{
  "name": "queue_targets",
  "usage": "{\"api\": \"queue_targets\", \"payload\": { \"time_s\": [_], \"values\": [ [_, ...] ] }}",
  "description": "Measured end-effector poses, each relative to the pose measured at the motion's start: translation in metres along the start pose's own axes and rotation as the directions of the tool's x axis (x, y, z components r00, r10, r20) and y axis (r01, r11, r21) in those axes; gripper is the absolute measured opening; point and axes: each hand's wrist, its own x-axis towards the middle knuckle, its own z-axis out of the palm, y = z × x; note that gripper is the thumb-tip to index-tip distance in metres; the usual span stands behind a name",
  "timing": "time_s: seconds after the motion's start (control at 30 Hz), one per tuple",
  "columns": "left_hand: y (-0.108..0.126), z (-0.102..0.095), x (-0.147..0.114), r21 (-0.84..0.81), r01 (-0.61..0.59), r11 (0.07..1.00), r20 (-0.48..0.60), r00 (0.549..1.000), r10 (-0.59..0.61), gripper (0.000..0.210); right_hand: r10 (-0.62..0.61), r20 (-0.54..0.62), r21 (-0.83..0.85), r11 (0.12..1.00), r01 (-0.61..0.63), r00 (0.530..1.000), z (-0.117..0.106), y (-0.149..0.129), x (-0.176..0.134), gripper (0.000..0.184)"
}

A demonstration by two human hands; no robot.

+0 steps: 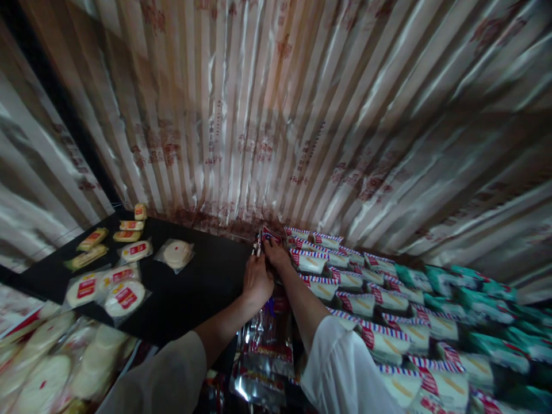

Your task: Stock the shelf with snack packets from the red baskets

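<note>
Both hands reach forward over the shelf to a row of shiny dark-red foil packets (268,234). My left hand (257,280) is closed at the near left side of the far packets, its thumb up against the foil. Just to the right and slightly farther off, my right hand (276,255) has its fingers bent over a packet with a printed red front. Below my wrists lie more foil packets (267,342), silver and red, overlapping one another. My fingers partly hide the packets they grip.
To the right stand rows of white packets (310,261) with red-and-blue striped tops, then green packets (483,305). On the black shelf (207,276) at left lie round flat packaged cakes (125,298) and small yellow packets (92,238). A printed, pleated curtain (259,115) hangs behind.
</note>
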Motion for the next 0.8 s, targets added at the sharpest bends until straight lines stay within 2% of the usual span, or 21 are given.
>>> {"api": "queue_targets", "payload": {
  "time_s": [0.23,0.37,0.6,0.8],
  "values": [
    [-0.009,0.007,0.002,-0.124,-0.026,0.992,-0.073,0.997,0.017,0.033,-0.011,-0.053,-0.029,1.0,0.01,0.999,0.005,-0.001,0.008,0.042],
    [-0.01,0.008,0.006,-0.125,-0.03,0.992,-0.09,0.996,0.019,0.025,0.004,-0.086,-0.038,0.999,-0.008,0.996,0.008,0.0,0.013,0.041],
    [-0.005,0.003,0.017,-0.107,0.051,0.993,-0.074,0.996,-0.059,0.029,0.014,-0.146,-0.041,0.999,-0.02,0.989,0.014,0.002,0.023,0.04],
    [-0.007,0.004,0.017,-0.134,0.065,0.989,-0.089,0.993,-0.077,0.024,0.036,-0.196,0.004,0.999,-0.036,0.98,0.013,0.0,0.022,0.036]
  ]
}}
